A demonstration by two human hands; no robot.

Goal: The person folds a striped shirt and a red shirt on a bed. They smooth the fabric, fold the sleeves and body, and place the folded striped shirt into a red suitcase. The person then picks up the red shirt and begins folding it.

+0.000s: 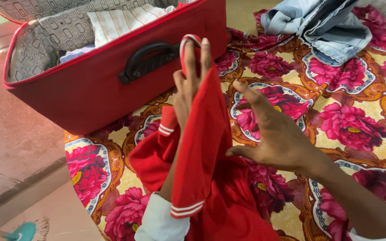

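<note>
Left hand (188, 85) raised inside a red shirt (202, 178), fingers pinching its collar; right hand (269, 129) spread open beside it. Shirt half-folded over the floral bedsheet (354, 116); open red suitcase (90, 85) partly packed.

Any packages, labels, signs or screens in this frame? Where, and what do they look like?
No labels, signs or screens show.
Nearest to a package: open red fabric suitcase, upper left on the floral bedspread, black handle, grey patterned lining, folded clothes inside.
</note>
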